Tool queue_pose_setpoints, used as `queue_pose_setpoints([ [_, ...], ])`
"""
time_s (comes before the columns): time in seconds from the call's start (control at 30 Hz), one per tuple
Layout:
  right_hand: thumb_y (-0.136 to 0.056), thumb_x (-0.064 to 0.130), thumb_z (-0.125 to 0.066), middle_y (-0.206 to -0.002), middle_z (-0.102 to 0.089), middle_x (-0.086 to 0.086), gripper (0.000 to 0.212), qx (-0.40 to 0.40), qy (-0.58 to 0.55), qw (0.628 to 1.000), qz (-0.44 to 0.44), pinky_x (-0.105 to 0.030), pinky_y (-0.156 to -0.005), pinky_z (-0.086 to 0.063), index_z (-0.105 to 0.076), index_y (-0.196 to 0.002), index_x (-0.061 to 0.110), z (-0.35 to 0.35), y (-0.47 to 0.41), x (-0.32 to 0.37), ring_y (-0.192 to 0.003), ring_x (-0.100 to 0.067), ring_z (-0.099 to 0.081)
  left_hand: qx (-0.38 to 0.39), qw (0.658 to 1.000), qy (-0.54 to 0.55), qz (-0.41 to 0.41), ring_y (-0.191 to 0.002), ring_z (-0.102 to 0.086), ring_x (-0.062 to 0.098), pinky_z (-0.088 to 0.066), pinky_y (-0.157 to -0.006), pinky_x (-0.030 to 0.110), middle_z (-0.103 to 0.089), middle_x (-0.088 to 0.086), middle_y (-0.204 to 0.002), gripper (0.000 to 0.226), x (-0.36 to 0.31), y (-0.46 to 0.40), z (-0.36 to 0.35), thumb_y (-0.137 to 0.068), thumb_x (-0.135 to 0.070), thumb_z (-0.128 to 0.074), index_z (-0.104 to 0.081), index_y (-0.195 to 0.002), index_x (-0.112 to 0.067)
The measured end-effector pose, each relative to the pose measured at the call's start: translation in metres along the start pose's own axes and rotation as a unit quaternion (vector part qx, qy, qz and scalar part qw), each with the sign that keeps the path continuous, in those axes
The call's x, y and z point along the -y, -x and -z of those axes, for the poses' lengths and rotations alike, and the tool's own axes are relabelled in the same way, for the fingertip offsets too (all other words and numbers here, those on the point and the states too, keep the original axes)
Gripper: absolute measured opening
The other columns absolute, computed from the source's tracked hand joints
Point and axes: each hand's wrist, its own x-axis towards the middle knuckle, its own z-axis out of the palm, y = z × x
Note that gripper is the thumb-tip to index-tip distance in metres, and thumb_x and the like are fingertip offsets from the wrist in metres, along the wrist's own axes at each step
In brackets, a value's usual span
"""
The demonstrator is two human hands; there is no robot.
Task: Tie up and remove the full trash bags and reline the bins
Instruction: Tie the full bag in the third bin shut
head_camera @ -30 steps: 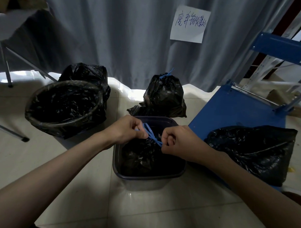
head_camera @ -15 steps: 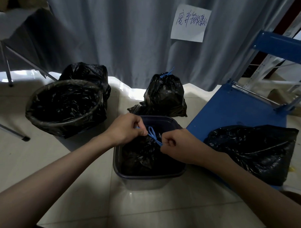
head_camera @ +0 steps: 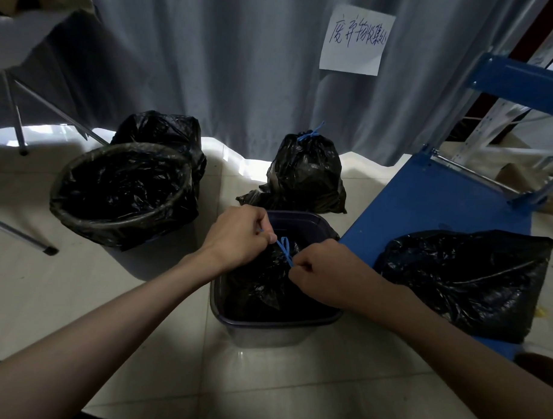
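Observation:
A square dark bin (head_camera: 274, 328) stands on the tiled floor in front of me with a full black trash bag (head_camera: 259, 285) inside. A blue drawstring (head_camera: 284, 248) crosses over the bag's gathered top. My left hand (head_camera: 238, 239) pinches one end of the string at the left. My right hand (head_camera: 321, 270) grips the other end at the right. A tied black bag (head_camera: 305, 174) with a blue knot sits behind the bin. A round bin (head_camera: 121, 192) lined in black plastic stands at the left.
Another black bag (head_camera: 169, 131) rests behind the round bin. A flat black bag (head_camera: 472, 281) lies on a blue shelf board (head_camera: 425, 198) at the right. A grey curtain (head_camera: 232, 69) with a paper note (head_camera: 355, 40) hangs behind. Metal table legs (head_camera: 14, 112) stand far left.
Both hands have drawn slightly closer over the bag and lowered, and the blue string's loop between them has become smaller and tighter.

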Motion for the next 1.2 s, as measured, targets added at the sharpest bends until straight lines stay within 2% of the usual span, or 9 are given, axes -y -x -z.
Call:
queue_pose_setpoints([
  [0.2, -0.087, 0.025, -0.052, -0.048, -0.035, 0.002, 0.042, -0.002, 0.040, 0.999, -0.015, -0.025, -0.048, -0.025, -0.035, -0.050, 0.015, -0.001, 0.003, 0.011, -0.044, -0.012, -0.031, -0.004, 1.000, -0.009, 0.004, -0.082, -0.064, 0.015, -0.054, -0.076, 0.036, -0.064, -0.014, -0.071, 0.015, -0.004, 0.004, -0.005, -0.079, -0.028, -0.072, -0.062, -0.069, -0.027],
  [0.37, -0.086, 0.025, -0.051, -0.052, -0.035, 0.000, 0.038, -0.013, 0.060, 0.998, -0.031, -0.027, -0.047, -0.024, -0.035, -0.053, 0.013, 0.000, 0.006, 0.021, -0.048, -0.014, -0.031, -0.039, 0.998, -0.041, -0.008, -0.078, -0.057, 0.017, -0.042, -0.066, 0.030, -0.056, -0.015, -0.069, 0.010, -0.007, 0.009, -0.013, -0.083, -0.025, -0.068, -0.062, -0.075, -0.023],
  [0.53, -0.091, 0.028, -0.050, -0.057, -0.039, 0.002, 0.038, -0.007, 0.092, 0.995, -0.026, -0.025, -0.047, -0.024, -0.037, -0.057, 0.015, -0.001, 0.008, 0.024, -0.050, -0.010, -0.035, -0.027, 0.999, -0.047, 0.008, -0.084, -0.063, 0.020, -0.047, -0.067, 0.033, -0.061, -0.012, -0.073, 0.013, 0.001, 0.011, -0.025, -0.083, -0.026, -0.067, -0.059, -0.073, -0.024],
  [0.73, -0.085, 0.022, -0.057, -0.060, -0.042, 0.002, 0.031, -0.110, 0.025, 0.992, -0.056, -0.033, -0.052, -0.035, -0.041, -0.060, 0.014, 0.006, 0.002, 0.003, -0.056, -0.015, -0.041, 0.009, 1.000, 0.016, 0.019, -0.075, -0.066, 0.007, -0.056, -0.075, 0.039, -0.068, -0.014, -0.071, 0.011, 0.019, 0.000, -0.003, -0.076, -0.034, -0.073, -0.065, -0.069, -0.034],
  [0.8, -0.080, 0.018, -0.062, -0.059, -0.052, 0.000, 0.022, -0.165, -0.034, 0.984, -0.053, -0.037, -0.056, -0.044, -0.054, -0.061, 0.011, 0.005, -0.003, -0.002, -0.059, -0.018, -0.051, 0.000, 1.000, 0.023, 0.013, -0.072, -0.066, 0.007, -0.057, -0.074, 0.040, -0.067, -0.015, -0.069, 0.011, 0.018, 0.001, 0.002, -0.075, -0.036, -0.073, -0.064, -0.069, -0.038],
  [0.9, -0.079, 0.010, -0.067, -0.052, -0.057, 0.004, 0.016, -0.197, -0.175, 0.962, -0.072, -0.021, -0.051, -0.041, -0.067, -0.063, 0.011, 0.004, -0.007, -0.002, -0.053, -0.009, -0.054, -0.005, 1.000, 0.021, 0.002, -0.071, -0.065, 0.009, -0.057, -0.073, 0.039, -0.066, -0.014, -0.067, 0.011, 0.018, 0.003, 0.003, -0.073, -0.037, -0.073, -0.063, -0.068, -0.040],
  [0.97, -0.085, 0.009, -0.066, -0.053, -0.058, 0.005, 0.019, -0.160, -0.341, 0.919, -0.114, -0.016, -0.051, -0.043, -0.071, -0.067, 0.012, 0.006, -0.009, 0.001, -0.051, -0.004, -0.053, -0.005, 1.000, 0.017, 0.004, -0.072, -0.065, 0.011, -0.056, -0.073, 0.039, -0.065, -0.014, -0.068, 0.011, 0.020, 0.005, 0.002, -0.073, -0.038, -0.073, -0.063, -0.068, -0.037],
  [1.07, -0.089, 0.010, -0.060, -0.065, -0.061, 0.001, 0.020, -0.062, -0.525, 0.830, -0.178, -0.023, -0.052, -0.044, -0.072, -0.073, 0.008, 0.007, -0.010, 0.008, -0.061, -0.009, -0.054, -0.005, 1.000, 0.004, 0.025, -0.072, -0.063, 0.011, -0.056, -0.073, 0.038, -0.064, -0.015, -0.067, 0.019, 0.025, 0.007, 0.001, -0.077, -0.035, -0.075, -0.062, -0.063, -0.030],
  [1.2, -0.094, 0.010, -0.052, -0.081, -0.070, -0.001, 0.021, 0.017, -0.542, 0.822, -0.170, -0.024, -0.049, -0.040, -0.070, -0.091, -0.001, 0.003, -0.007, 0.015, -0.061, -0.009, -0.051, 0.002, 0.998, -0.006, 0.058, -0.080, -0.064, 0.013, -0.052, -0.073, 0.034, -0.065, -0.014, -0.073, 0.020, 0.028, 0.006, -0.002, -0.079, -0.035, -0.074, -0.062, -0.063, -0.029],
])
